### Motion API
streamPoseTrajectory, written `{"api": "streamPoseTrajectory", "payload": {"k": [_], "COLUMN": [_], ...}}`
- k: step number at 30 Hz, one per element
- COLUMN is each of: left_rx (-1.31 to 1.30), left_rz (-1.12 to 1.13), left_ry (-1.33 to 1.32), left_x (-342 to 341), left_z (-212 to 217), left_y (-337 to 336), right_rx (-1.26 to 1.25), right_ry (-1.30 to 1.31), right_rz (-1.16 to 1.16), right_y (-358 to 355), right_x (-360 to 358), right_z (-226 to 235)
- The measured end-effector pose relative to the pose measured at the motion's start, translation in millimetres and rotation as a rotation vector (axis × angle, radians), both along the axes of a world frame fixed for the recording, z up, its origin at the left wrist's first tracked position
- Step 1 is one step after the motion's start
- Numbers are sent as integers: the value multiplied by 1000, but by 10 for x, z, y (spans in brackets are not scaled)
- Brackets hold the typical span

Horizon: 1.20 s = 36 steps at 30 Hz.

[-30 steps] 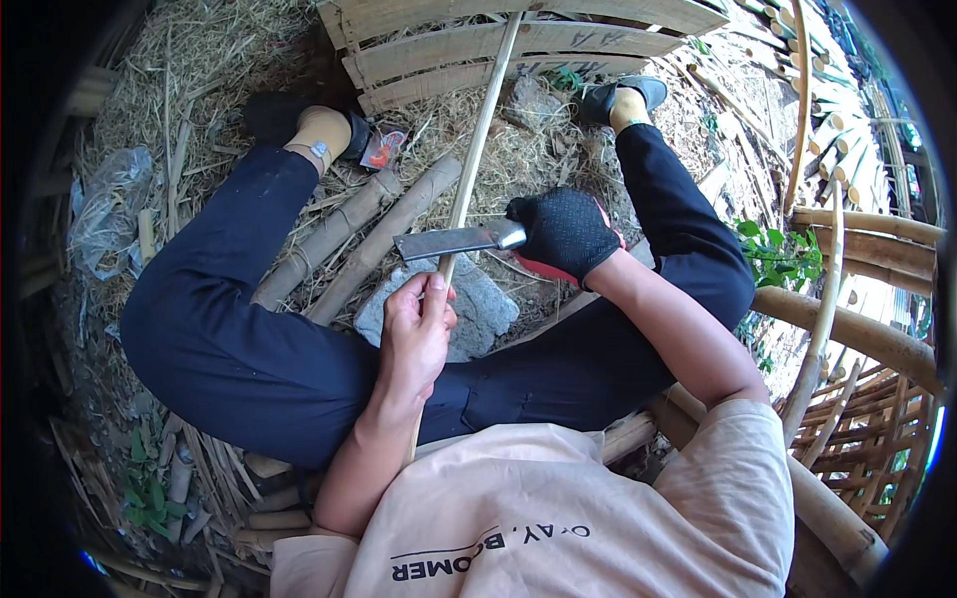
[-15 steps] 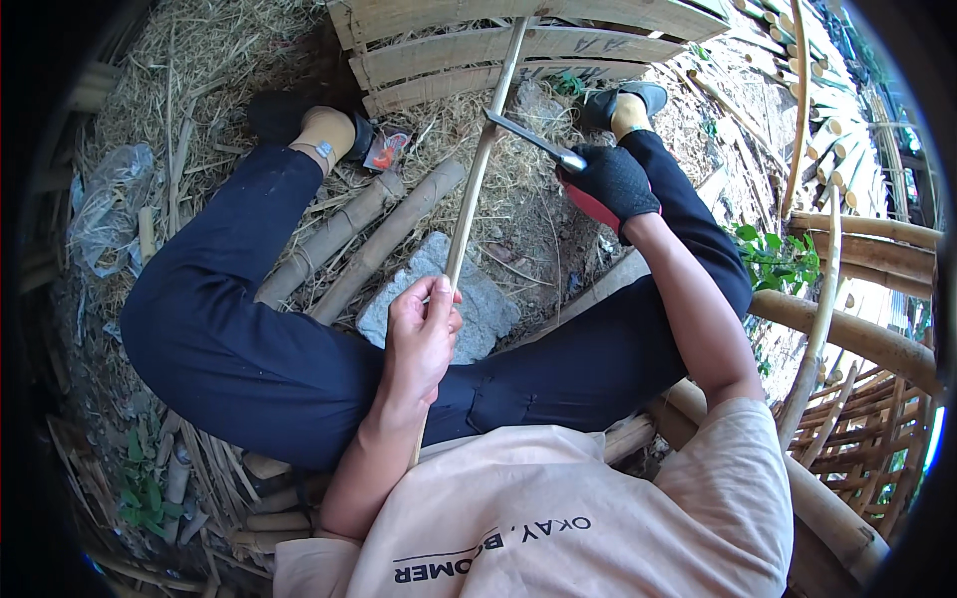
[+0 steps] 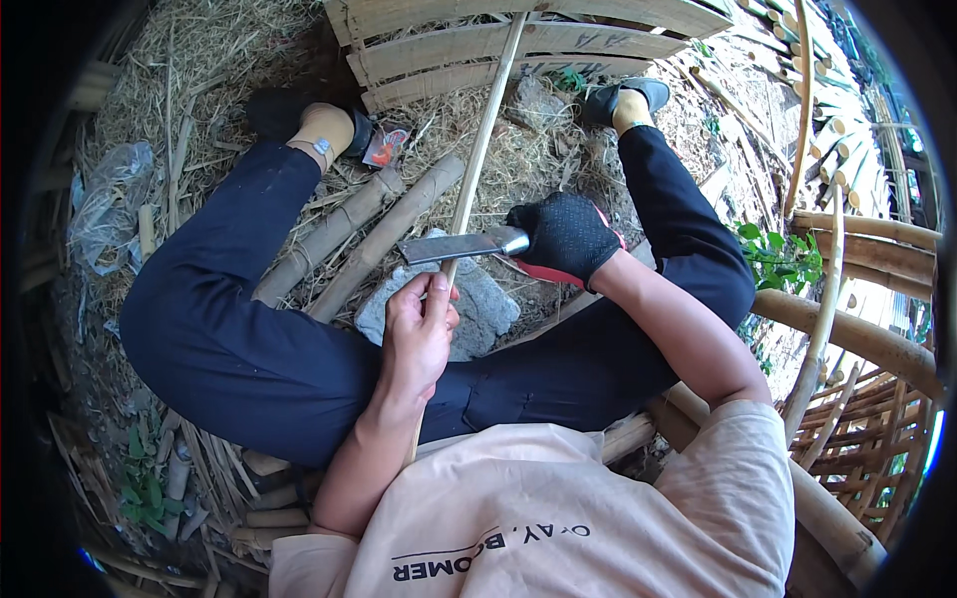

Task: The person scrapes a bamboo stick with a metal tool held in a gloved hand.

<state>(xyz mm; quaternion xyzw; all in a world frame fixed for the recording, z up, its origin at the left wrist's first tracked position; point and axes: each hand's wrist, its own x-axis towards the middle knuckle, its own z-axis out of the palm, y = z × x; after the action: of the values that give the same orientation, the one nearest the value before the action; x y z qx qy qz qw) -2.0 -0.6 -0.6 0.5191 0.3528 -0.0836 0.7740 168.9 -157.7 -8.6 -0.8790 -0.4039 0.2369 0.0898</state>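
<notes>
Seated on straw-littered ground, legs spread in navy trousers (image 3: 249,364), you held a long, pale bamboo strip (image 3: 482,140) in your bare left hand (image 3: 419,324), the thumb and curled fingers clamped around it. The strip slanted up from your lap, beside the hem of your beige T-shirt (image 3: 558,508), and passed between your knees toward a slatted wooden crate (image 3: 528,45); whether its far end touched the slats could not be told. Your right hand (image 3: 566,237), in a black glove with red showing along its edge, was closed on the handle of a broad, straight-bladed knife (image 3: 454,247). The blade crossed the strip just beyond your left thumb, its squared tip reaching past the strip to your left; whether its edge bit into the bamboo could not be made out.

Below the blade and your left hand lay a rough gray stone (image 3: 483,309), partly covered from view. Two weathered bamboo poles (image 3: 399,236) rested side by side on the ground to its left, with a small red packet (image 3: 386,148) near their far ends, close to your left shoe (image 3: 361,138). A clear plastic bag (image 3: 110,204) lay crumpled at far left, while a leafy green plant (image 3: 783,259) grew beyond your right knee, near cut bamboo lengths (image 3: 842,149) stacked at upper right.
</notes>
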Motion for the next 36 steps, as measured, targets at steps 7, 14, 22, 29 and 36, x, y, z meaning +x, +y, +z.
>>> {"api": "streamPoseTrajectory", "payload": {"k": [7, 14, 22, 29, 36], "left_rx": [54, -38, -1, 163, 419], "left_rz": [-1, 25, 1, 25, -54], "left_ry": [23, -7, 5, -7, -14], "left_x": [3, -28, -7, 13, 1], "left_z": [-9, 31, 14, -68, -158], "left_y": [-5, 47, 18, -24, -40], "right_rx": [34, 55, 46, -56, -121], "right_ry": [-60, -175, -23, -3, -41], "right_rz": [6, -183, -228, -12, -47], "right_y": [4, -99, -119, 95, 106], "right_x": [42, 317, 206, -103, -81], "right_z": [-83, -117, 20, 201, 140]}}
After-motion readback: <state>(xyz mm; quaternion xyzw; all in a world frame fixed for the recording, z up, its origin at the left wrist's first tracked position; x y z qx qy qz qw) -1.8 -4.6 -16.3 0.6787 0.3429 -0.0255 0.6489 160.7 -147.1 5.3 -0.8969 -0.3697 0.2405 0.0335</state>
